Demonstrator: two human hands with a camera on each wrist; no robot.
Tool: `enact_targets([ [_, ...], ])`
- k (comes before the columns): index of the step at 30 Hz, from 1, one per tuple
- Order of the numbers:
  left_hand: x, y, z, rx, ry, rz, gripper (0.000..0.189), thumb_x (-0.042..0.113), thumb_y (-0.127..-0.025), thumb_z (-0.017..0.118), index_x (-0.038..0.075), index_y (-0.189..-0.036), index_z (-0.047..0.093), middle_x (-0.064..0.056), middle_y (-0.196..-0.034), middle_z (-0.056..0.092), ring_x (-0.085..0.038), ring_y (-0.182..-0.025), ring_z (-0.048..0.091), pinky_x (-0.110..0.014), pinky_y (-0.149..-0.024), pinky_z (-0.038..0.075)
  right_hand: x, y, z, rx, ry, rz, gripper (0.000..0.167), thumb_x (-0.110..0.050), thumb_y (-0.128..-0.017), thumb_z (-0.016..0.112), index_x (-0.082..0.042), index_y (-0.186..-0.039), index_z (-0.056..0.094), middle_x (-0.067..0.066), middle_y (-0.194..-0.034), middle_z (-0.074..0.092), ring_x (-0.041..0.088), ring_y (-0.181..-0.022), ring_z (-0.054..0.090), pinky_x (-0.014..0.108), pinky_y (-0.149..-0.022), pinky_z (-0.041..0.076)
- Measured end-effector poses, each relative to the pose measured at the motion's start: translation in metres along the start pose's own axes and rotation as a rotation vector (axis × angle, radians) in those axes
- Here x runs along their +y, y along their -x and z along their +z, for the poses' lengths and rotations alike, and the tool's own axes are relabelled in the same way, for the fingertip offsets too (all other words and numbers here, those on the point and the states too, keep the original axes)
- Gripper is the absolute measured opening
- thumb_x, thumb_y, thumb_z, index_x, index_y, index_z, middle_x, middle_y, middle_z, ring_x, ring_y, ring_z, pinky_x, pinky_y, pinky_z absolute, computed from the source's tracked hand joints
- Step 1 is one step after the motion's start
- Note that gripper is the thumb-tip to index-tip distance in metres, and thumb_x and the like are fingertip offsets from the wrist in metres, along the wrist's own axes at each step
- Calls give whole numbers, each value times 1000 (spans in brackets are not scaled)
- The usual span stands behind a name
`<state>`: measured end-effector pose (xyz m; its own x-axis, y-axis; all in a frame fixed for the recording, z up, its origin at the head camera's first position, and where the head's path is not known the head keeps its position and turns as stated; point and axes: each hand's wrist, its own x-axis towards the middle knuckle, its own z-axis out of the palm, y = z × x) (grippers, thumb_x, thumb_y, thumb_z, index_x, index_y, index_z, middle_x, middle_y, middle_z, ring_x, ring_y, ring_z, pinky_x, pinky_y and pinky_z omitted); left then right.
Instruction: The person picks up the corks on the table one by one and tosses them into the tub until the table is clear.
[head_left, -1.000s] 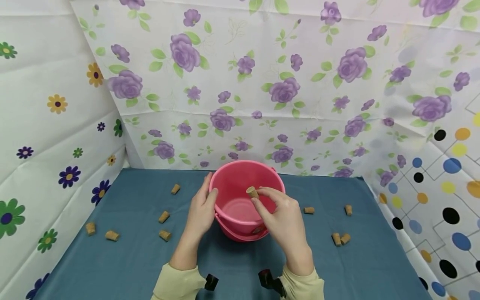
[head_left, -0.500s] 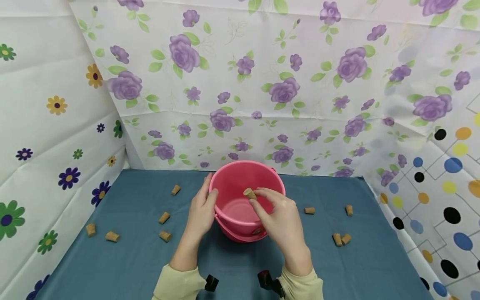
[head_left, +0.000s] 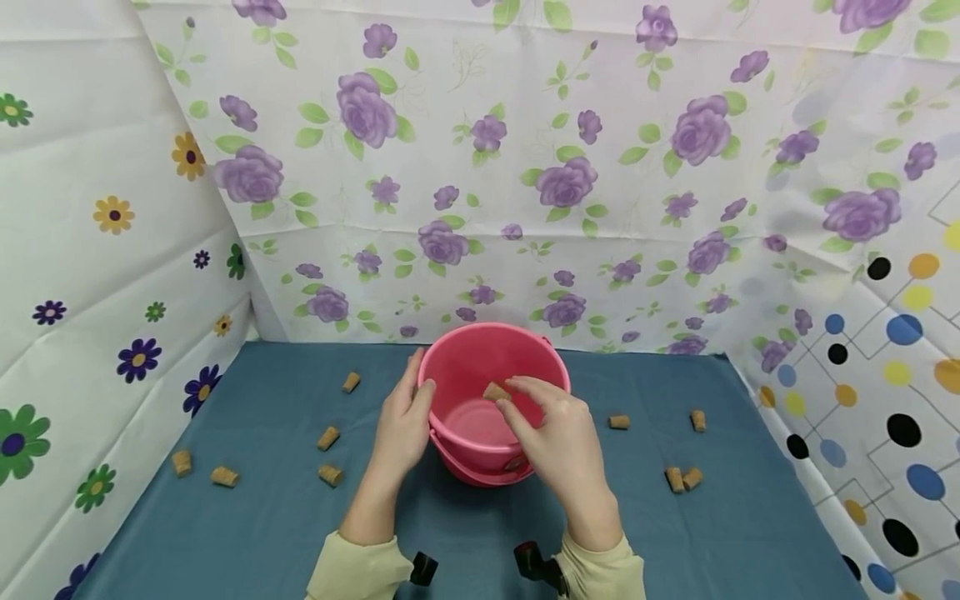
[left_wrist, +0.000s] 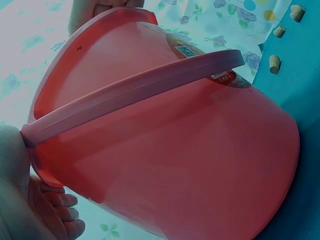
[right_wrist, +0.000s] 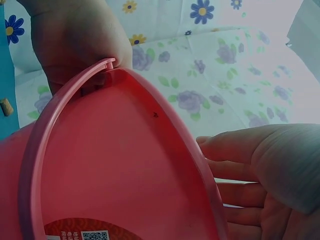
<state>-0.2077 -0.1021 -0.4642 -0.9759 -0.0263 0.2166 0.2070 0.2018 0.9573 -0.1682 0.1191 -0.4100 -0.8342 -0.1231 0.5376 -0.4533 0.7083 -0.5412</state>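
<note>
A pink bucket (head_left: pixel 472 421) stands mid-table with its mouth tipped toward me and its handle hanging on the near side. My left hand (head_left: pixel 402 421) grips its left rim, thumb over the edge and fingers along the outside wall. Over the bucket's mouth, my right hand (head_left: pixel 562 429) has a small cork (head_left: pixel 495 392) between thumb and index fingertips. In the right wrist view, the wall of the bucket (right_wrist: pixel 115 165) hides the cork, and the right hand (right_wrist: pixel 250 175) shows behind the rim. The left wrist view shows the bucket's outer side and handle (left_wrist: pixel 135 92).
Several loose corks lie on the blue cloth (head_left: pixel 247 542) to the left, among them one cork (head_left: pixel 327 437). More lie to the right, such as the cork (head_left: pixel 618 422) nearest the bucket. Patterned sheets (head_left: pixel 480 167) wall the table at back and sides.
The right hand has shifted slightly left and inward over the bucket; the cork has turned to lie more sideways at its fingertips. The left hand and bucket have stayed in place.
</note>
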Motion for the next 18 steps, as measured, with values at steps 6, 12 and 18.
enact_targets([
  [6,0,0,0,-1,6,8,59,22,-115,47,9,-170,29,-11,-176,25,-31,-161,26,-54,-118,38,-1,0,-1,-2,1,10,37,-28,-93,87,-14,-126,81,6,-130,76,24,-109,76,40,-84,64],
  [12,1,0,-1,-2,-2,6,60,22,-115,47,9,-170,29,-11,-176,25,-31,-161,25,-54,-118,39,-2,1,-1,-5,-4,3,36,-28,-93,87,-14,-126,81,5,-130,75,23,-100,77,38,-80,65],
  [18,0,0,-1,-2,-7,3,59,22,-115,47,9,-170,29,-11,-176,25,-31,-161,25,-54,-118,38,-2,1,0,-5,-8,1,37,-28,-93,87,-15,-126,81,5,-130,75,20,-99,77,32,-73,63],
])
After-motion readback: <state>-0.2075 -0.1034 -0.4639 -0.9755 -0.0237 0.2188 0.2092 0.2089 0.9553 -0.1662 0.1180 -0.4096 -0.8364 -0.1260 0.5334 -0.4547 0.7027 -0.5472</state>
